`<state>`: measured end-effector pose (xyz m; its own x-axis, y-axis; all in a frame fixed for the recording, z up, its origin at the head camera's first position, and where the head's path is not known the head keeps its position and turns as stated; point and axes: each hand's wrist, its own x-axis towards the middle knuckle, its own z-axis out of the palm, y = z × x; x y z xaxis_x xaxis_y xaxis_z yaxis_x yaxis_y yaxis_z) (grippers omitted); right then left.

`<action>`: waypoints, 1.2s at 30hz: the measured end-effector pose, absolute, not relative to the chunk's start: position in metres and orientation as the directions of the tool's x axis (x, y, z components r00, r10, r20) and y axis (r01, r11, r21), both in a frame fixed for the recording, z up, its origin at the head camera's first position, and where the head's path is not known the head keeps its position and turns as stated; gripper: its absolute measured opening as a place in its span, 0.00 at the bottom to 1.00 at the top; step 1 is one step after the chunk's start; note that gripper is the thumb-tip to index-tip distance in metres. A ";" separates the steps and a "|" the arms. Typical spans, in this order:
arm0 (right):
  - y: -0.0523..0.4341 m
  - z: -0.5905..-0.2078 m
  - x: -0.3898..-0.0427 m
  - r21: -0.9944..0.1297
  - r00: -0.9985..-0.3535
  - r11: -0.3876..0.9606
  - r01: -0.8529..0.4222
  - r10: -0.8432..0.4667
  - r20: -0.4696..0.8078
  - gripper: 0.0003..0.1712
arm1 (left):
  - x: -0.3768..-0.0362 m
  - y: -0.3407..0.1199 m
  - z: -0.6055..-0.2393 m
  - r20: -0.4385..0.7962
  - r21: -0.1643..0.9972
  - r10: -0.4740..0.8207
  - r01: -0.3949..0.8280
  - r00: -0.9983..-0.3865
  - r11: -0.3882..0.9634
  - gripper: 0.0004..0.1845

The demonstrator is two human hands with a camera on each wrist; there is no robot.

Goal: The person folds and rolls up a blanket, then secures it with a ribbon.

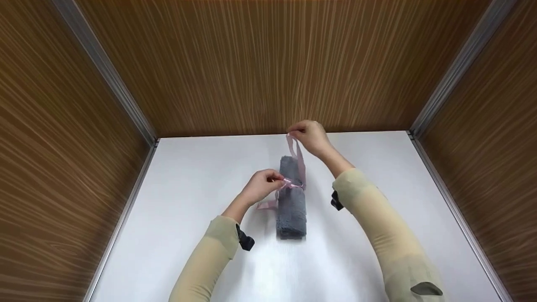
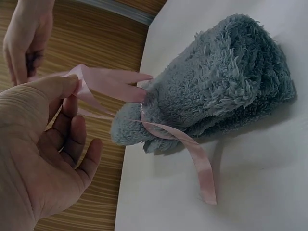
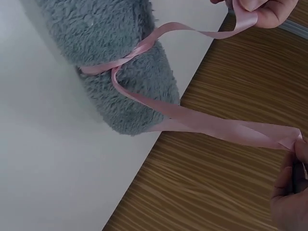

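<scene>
A rolled grey fluffy towel [image 1: 291, 201] lies lengthwise on the white table [image 1: 188, 188], with a pink ribbon [image 1: 296, 156] wrapped round its middle. My left hand [image 1: 263, 184] pinches the ribbon at the crossing on the roll's left side; a loose tail [image 1: 266, 205] trails on the table. My right hand [image 1: 308, 134] pinches a ribbon loop and holds it up past the roll's far end. In the left wrist view the ribbon [image 2: 108, 82] runs from my thumb to the towel [image 2: 216, 77]. The right wrist view shows the ribbon [image 3: 216, 126] taut from the towel [image 3: 115, 53] to my fingertips [image 3: 293, 144].
Wood-grain walls [image 1: 268, 63] with metal corner strips [image 1: 109, 79] close the table in at the back, left and right. Cream sleeves [image 1: 386, 226] cover both forearms. Bare white surface lies on both sides of the roll and in front of it.
</scene>
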<state>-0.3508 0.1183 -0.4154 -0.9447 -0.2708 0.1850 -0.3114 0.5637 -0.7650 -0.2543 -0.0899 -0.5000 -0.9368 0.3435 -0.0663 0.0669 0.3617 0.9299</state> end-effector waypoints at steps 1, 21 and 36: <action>0.115 -0.414 -0.351 -0.768 -0.943 0.557 -0.316 -0.277 0.187 0.10 | -0.255 -0.089 -0.500 -0.066 0.930 0.345 0.068 -0.936 0.361 0.07; 0.099 -0.435 -0.342 -0.931 -0.896 0.290 -0.224 -0.438 0.079 0.09 | -0.252 -0.083 -0.500 -0.069 0.927 0.365 0.075 -0.929 0.367 0.09; 0.117 -0.460 -0.340 -0.854 -0.894 0.478 -0.206 -0.447 -0.035 0.16 | -0.252 -0.081 -0.502 -0.079 0.941 0.365 0.052 -0.928 0.335 0.06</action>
<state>-0.3404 0.1172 -0.4596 -0.8938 -0.4470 -0.0350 -0.2056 0.4780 -0.8539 -0.2523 -0.0809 -0.5023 -0.9278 0.3647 -0.0788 0.0517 0.3349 0.9408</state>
